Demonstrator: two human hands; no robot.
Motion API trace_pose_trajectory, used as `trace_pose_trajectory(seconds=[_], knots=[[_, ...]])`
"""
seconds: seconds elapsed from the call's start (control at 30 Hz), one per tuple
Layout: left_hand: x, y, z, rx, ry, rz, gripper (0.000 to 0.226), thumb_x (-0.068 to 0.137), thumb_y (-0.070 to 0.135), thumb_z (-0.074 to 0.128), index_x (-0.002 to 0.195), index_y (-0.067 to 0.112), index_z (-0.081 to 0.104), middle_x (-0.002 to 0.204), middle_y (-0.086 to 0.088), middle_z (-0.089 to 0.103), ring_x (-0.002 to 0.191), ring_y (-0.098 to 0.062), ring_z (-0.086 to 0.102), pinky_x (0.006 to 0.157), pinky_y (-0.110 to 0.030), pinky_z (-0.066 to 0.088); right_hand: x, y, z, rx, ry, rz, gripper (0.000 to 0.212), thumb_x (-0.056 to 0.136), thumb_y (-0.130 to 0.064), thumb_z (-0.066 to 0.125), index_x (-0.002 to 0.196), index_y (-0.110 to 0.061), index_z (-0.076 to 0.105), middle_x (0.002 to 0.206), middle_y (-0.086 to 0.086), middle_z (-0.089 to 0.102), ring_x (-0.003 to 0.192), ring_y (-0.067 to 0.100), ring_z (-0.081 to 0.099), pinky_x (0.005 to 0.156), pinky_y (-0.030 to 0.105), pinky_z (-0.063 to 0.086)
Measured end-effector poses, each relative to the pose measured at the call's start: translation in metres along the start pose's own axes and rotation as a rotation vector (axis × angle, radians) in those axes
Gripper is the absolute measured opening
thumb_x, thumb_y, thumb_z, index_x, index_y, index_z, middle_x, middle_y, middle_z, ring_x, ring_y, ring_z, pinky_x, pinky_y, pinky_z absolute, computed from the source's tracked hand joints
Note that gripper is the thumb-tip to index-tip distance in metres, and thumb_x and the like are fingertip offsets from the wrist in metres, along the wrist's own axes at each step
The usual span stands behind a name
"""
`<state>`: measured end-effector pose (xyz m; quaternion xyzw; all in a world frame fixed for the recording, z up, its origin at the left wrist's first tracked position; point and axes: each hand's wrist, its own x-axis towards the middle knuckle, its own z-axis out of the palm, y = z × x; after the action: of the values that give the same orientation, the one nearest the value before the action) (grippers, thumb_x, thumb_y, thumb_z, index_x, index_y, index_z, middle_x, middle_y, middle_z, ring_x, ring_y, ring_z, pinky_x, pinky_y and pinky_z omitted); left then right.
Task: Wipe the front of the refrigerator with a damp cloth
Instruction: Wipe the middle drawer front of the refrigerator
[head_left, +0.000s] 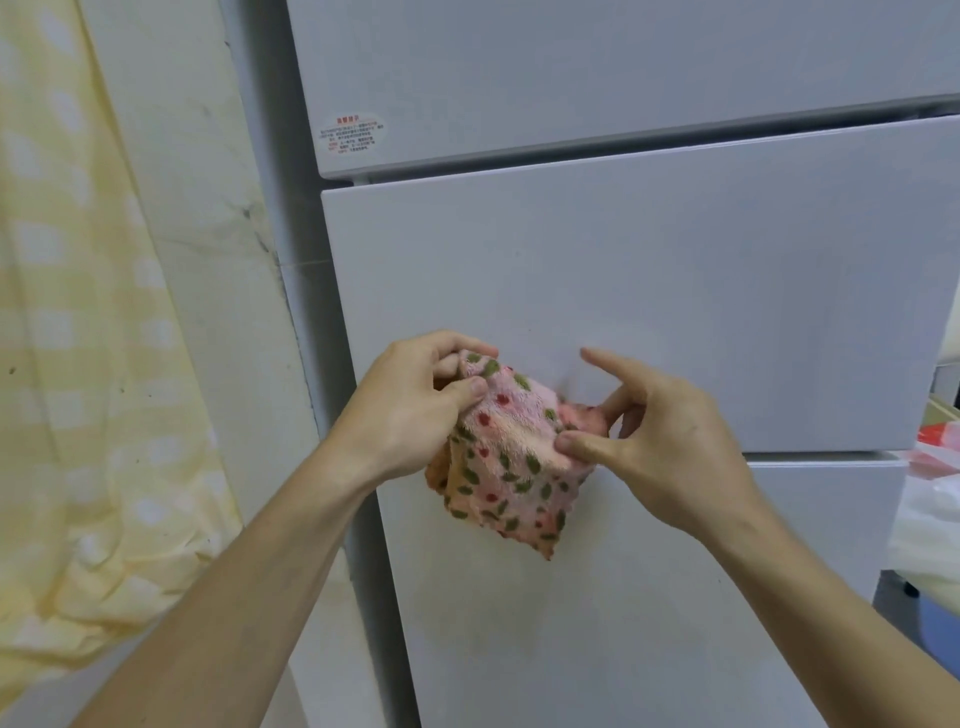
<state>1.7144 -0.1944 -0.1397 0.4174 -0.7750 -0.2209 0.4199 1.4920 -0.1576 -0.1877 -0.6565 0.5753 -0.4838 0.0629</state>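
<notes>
Closest to my camera, the left forearm (234, 597) and the right forearm (831, 623) rise from the bottom corners and meet in front of the refrigerator (675, 291). Between them I hold the cloth (511, 457), a pink terry piece printed with green leaves and red dots. It is bunched up, with one corner hanging down.

The left hand (410, 410) grips the cloth's upper left part, its thumb pressed on the fabric and the other fingers curled over the top edge. The right hand (660, 441) pinches the cloth's right edge between the thumb and a bent finger. Its index finger points straight out towards the door, and I cannot tell whether the tip touches it.

The cloth hangs in front of the seam between the refrigerator's middle panel and lower panel, towards their left side. From this angle I cannot tell if it rests against the white surface or sits just off it.

Higher up, a third panel carries a small sticker (353, 134) in its lower left corner; its red print is too small to read. Left of the refrigerator stands a pale wall (208, 260) with a dark crack. Further left hangs a yellow checked fabric (78, 364). At the right edge a plastic bag (930, 509) shows, white with some red.
</notes>
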Motion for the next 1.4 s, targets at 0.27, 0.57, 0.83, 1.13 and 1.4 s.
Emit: trace_pose_trajectory(seconds=[0.27,0.57,0.83,1.13,1.4], knots=[[0.005,-0.009,0.006,0.265,0.117,0.199,0.017,0.103,0.023,0.067,0.103,0.039,0.074,0.102,0.021,0.068,0.105,0.004,0.058,0.089,-0.006,0.039,0.004,0.007,-0.002,0.360,-0.107,0.169,0.022,0.082,-0.007,0.081,0.080,-0.014,0.060,0.063,-0.006,0.049,0.056,0.013,0.044,0.055,0.028,0.034],[0.025,-0.009,0.046,0.222,0.465,0.313,0.003,0.098,0.019,0.071,0.096,0.021,0.073,0.089,0.008,0.061,0.081,-0.008,0.058,0.073,-0.011,0.041,0.023,0.010,0.008,-0.239,0.754,-0.342,0.022,0.086,-0.002,0.078,0.103,-0.012,0.067,0.079,0.000,0.058,0.074,0.026,0.055,0.070,0.028,0.033],[0.043,-0.039,0.055,0.255,0.677,0.507,0.013,0.097,0.022,0.075,0.104,0.013,0.070,0.095,0.005,0.065,0.083,-0.012,0.058,0.076,-0.029,0.052,0.041,0.037,0.085,-0.450,0.709,-0.607,0.033,0.109,-0.034,0.056,0.134,-0.019,0.072,0.148,0.014,0.060,0.137,0.034,0.049,0.112,0.055,0.042],[0.082,-0.109,-0.071,0.575,0.948,0.396,0.056,0.105,0.018,0.046,0.159,0.003,0.038,0.169,-0.017,0.031,0.157,-0.036,0.027,0.130,-0.040,0.014,0.108,-0.027,0.099,-0.690,0.638,-0.604,0.068,0.107,-0.068,0.035,0.167,-0.036,0.025,0.174,0.019,0.015,0.160,0.046,0.009,0.130,0.059,-0.002],[0.098,-0.141,-0.085,0.585,0.930,0.441,0.058,0.110,0.020,0.034,0.165,0.005,0.025,0.174,-0.009,0.021,0.162,-0.023,0.015,0.131,-0.036,0.009,0.139,-0.093,0.150,-0.591,0.765,-0.670,0.054,0.111,-0.050,0.040,0.162,-0.033,0.040,0.171,0.013,0.031,0.158,0.041,0.025,0.129,0.064,0.012]])
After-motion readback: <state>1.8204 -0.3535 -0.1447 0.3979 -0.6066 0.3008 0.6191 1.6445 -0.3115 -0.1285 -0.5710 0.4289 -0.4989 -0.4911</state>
